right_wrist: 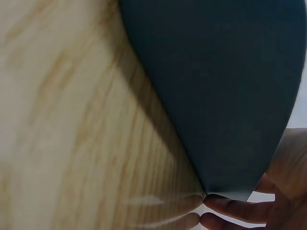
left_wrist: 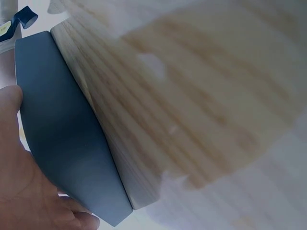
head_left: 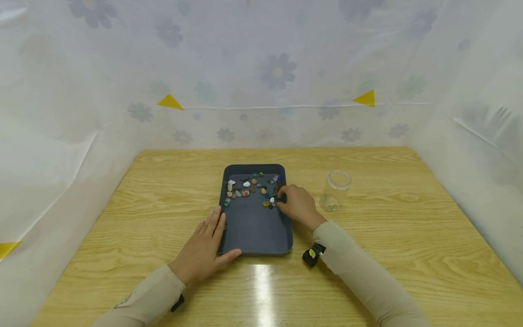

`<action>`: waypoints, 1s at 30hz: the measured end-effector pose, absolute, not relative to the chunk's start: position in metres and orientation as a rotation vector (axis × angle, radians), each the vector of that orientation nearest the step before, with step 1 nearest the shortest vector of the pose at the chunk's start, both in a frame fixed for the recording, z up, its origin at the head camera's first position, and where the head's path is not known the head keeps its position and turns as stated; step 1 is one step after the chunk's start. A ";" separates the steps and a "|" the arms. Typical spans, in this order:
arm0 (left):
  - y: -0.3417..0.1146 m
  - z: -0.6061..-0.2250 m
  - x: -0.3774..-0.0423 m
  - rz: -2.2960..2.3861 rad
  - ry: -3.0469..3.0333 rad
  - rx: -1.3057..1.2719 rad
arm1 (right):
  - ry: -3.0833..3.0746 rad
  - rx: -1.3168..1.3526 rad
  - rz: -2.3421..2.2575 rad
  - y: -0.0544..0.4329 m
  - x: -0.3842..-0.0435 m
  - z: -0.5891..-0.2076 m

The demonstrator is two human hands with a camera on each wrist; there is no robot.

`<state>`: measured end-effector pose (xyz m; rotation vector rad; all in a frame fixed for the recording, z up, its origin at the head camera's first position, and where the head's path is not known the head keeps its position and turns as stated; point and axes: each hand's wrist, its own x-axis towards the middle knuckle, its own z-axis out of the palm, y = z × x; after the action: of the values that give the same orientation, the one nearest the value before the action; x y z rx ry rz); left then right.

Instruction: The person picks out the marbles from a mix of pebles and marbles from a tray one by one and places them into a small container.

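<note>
A dark grey tray [head_left: 257,231] lies on the wooden table, with several small stones and glass beads scattered over its far half. My left hand [head_left: 204,247] rests along its left side, fingers straight and thumb at the near edge; the left wrist view shows this hand beside the tray wall [left_wrist: 72,129]. At the right rim, my right hand [head_left: 300,204] reaches in among the stones. Its thumb and index finger are bent and apart, with dark pieces showing between them. A white stone [head_left: 272,200] and a yellow bead [head_left: 265,204] lie close to these fingertips.
A clear glass jar [head_left: 338,193] stands lidless to the right of the tray, a few clear pieces at its bottom. Flower-patterned white sheeting [head_left: 245,68] walls the table at the back and both sides. Yellow triangles [head_left: 169,102] mark the back sheet.
</note>
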<state>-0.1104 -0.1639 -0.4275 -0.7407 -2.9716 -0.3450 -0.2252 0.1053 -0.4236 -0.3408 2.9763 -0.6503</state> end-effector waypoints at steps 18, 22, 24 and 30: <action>-0.164 -0.427 -0.111 -0.358 -2.984 -0.743 | 2.998 -0.339 -0.574 0.103 -0.225 -0.421; -0.163 -0.426 -0.110 -0.350 -2.971 -0.751 | 3.007 -0.340 -0.585 0.104 -0.224 -0.421; -0.163 -0.426 -0.110 -0.348 -2.963 -0.751 | 3.016 -0.349 -0.596 0.104 -0.223 -0.421; -0.163 -0.425 -0.110 -0.334 -2.966 -0.739 | 3.039 -0.401 -0.652 0.108 -0.221 -0.415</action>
<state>-0.1095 -0.1629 -0.4251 -0.7394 -2.9663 -0.3336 -0.2210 0.1076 -0.4152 -0.4008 3.0386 -0.6525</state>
